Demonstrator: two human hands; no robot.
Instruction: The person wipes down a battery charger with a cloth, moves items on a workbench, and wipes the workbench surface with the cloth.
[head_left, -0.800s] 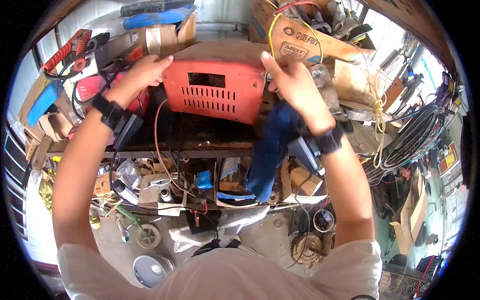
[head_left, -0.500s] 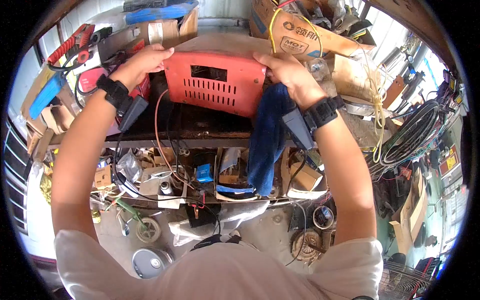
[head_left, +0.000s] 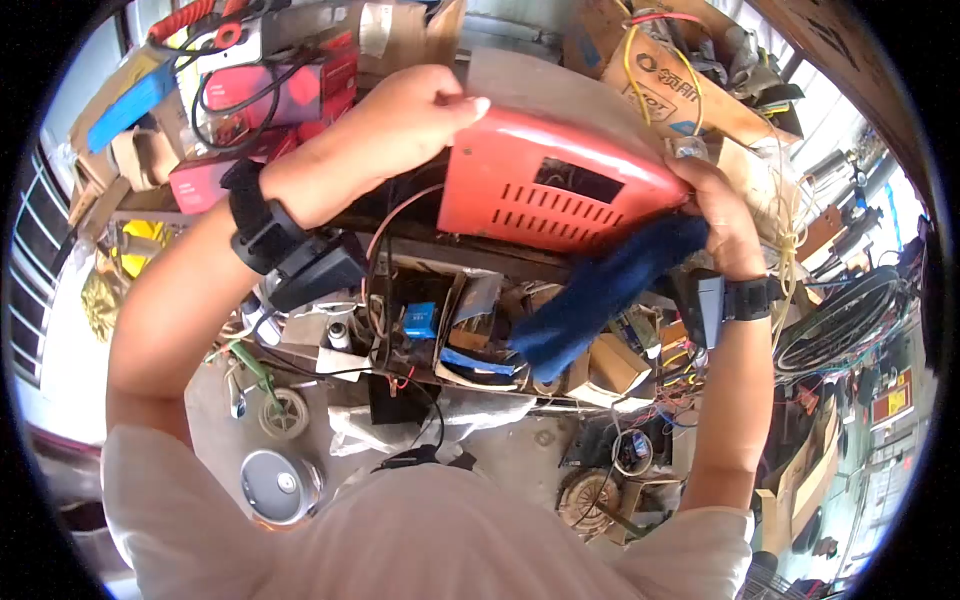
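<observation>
A red metal case with rows of vent slots and a rectangular cut-out is tilted between my two hands, higher at its left end. My left hand grips its upper left corner, with the thumb on the edge. At the right end, my right hand closes around the corner; its far fingers are hidden behind the case. A dark blue cloth hangs from beside my right hand, below the case, swung to the left. Whether the fingers also pinch the cloth is hidden.
A cluttered shelf lies below, with a small blue box and open cartons. Pink boxes are stacked at left, a large printed carton at back right. Coiled black cables hang at right. A grey round canister stands on the floor.
Both hands have shifted the red case to the right and turned it, its right end now lower. The blue cloth has swung out toward the left. The view has turned too.
</observation>
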